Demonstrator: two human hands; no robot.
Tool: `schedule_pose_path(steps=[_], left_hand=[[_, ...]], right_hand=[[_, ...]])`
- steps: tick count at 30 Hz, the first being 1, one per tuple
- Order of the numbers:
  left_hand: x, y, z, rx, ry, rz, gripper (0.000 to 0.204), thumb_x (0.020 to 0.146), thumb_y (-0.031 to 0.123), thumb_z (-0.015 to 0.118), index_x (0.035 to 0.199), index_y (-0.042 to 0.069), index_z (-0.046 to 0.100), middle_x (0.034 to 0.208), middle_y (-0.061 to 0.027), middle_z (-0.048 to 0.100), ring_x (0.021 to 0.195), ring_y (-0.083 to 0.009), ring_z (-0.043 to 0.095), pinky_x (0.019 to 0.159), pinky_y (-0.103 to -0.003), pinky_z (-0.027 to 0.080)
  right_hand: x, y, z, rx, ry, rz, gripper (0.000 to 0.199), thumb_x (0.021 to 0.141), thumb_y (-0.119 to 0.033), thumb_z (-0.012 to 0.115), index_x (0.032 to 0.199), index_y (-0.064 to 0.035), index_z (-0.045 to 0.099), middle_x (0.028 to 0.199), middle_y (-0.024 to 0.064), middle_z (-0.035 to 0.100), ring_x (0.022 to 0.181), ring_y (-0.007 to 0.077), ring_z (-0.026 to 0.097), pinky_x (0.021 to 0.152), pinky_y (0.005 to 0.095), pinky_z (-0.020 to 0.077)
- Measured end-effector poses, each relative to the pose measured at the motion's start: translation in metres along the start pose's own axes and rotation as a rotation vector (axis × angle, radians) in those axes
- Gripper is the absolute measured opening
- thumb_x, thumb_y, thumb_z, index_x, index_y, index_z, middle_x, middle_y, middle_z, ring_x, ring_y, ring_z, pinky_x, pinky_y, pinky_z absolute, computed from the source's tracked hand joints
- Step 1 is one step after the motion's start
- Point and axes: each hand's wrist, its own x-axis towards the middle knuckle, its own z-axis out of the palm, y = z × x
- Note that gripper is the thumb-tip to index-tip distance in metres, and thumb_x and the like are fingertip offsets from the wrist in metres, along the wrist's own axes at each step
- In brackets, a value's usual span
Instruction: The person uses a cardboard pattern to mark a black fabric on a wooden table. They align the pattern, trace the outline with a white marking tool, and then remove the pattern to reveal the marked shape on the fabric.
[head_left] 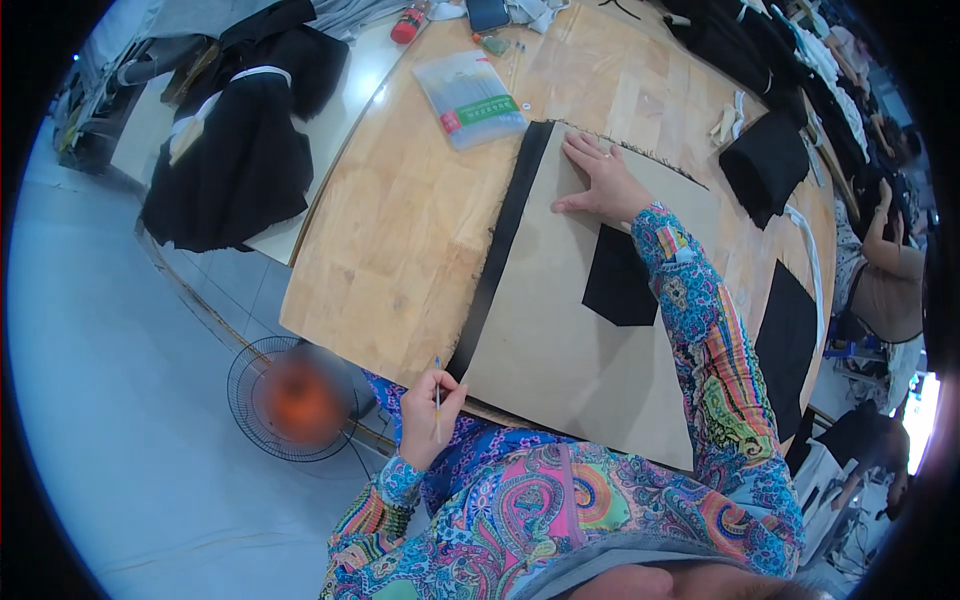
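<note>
Pressing flat on the cardboard pattern (575, 330), the right hand (600, 180) lies near its far edge, fingers together and extended. The left hand (428, 415), at the pattern's near corner, has its fingers clamped on a pencil (437, 392). Black fabric (500, 245) shows along the pattern's left edge.

Hidden and blurred parts

I saw the fan (297, 398) hub blurred orange; black fabric (503, 240) lay mostly under the cardboard pattern (565, 330).
</note>
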Motion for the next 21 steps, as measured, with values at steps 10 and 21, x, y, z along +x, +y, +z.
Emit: schedule_pose_path(steps=[10, 21], left_hand=[[-0.001, -0.001, 0.003, 0.028, 0.050, 0.079, 0.013, 0.085, 0.004, 0.066, 0.081, 0.003, 0.053, 0.062, 0.0047, 0.049, 0.057, -0.0018, 0.042, 0.050, -0.020, 0.034], [0.002, 0.015, 0.002, 0.217, 0.052, 0.166, 0.013, 0.082, 0.001, 0.065, 0.084, 0.002, 0.052, 0.075, -0.0042, 0.055, 0.065, -0.0118, 0.051, 0.058, -0.027, 0.041]], right_hand=[[0.002, 0.002, 0.002, -0.002, -0.001, -0.002, 0.104, 0.063, -0.056, 0.077, 0.141, -0.0014, 0.035, 0.150, 0.0156, 0.028, 0.143, 0.0294, 0.017, 0.113, 0.0558, 0.0101], [0.001, 0.003, 0.004, -0.052, 0.022, -0.011, 0.100, 0.064, -0.060, 0.073, 0.139, -0.0034, 0.038, 0.150, 0.0130, 0.030, 0.142, 0.0294, 0.020, 0.111, 0.0588, 0.0139]])
